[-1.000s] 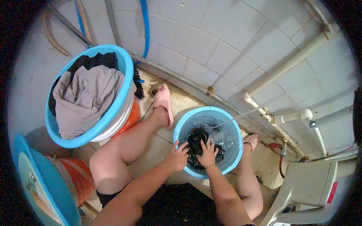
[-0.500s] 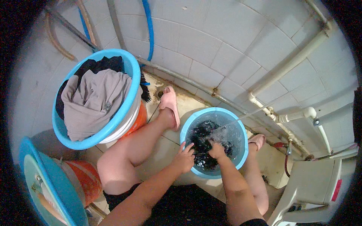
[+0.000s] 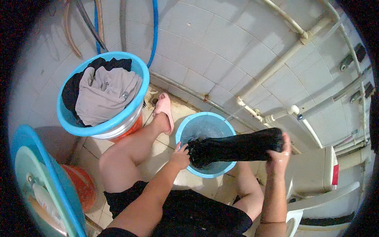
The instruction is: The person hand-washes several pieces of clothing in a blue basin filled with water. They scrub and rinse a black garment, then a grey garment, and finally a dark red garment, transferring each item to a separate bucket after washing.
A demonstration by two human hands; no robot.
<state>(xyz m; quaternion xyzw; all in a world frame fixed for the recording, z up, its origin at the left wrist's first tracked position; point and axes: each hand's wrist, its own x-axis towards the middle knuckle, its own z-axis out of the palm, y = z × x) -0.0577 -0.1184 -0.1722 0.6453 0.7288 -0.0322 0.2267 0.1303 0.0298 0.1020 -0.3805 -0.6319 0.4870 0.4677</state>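
Far left, around 8 o'clock in the view, large blue basin (image 3: 42,149) tipped on edge, pale green basin (image 3: 23,158) nested against it. Red-orange bucket (image 3: 81,186) just beside, on its right. At 10 o'clock, tan hose (image 3: 70,35) hangs on tiled wall. Between 9 and 10 o'clock, blue tub (image 3: 94,130) sits on a white-and-orange bucket (image 3: 135,125); in it grey cloth (image 3: 104,93) lies over black cloth (image 3: 71,91), the black showing toward tub's 9 through 12 o'clock. Blue hose (image 3: 154,39) runs down wall at 11 o'clock. Pink slipper (image 3: 164,110) on person's left foot, on tiled floor, near the middle basin's 10 o'clock.

Left hand (image 3: 180,158) at 8 o'clock of that blue washbasin (image 3: 205,115); fingers partly curled, meeting the garment's edge, cannot tell if they pinch it. Washbasin stands on floor between the legs, water inside; thin stream (image 3: 233,115) slants in from 1 to 2 o'clock.

Black garment (image 3: 241,147), wet and shiny, stretches lengthwise: left end bunched over washbasin, rest crosses the rim around 3 o'clock, right end held up outside. Pale pipe (image 3: 272,70) climbs wall at 2 o'clock. Right hand (image 3: 280,155) at garment's far right end, fingers closed round it, gripping, slightly blurred. At 4 o'clock, near right forearm, cream tank-like fixture (image 3: 312,170) with red patch (image 3: 335,175) on its side.
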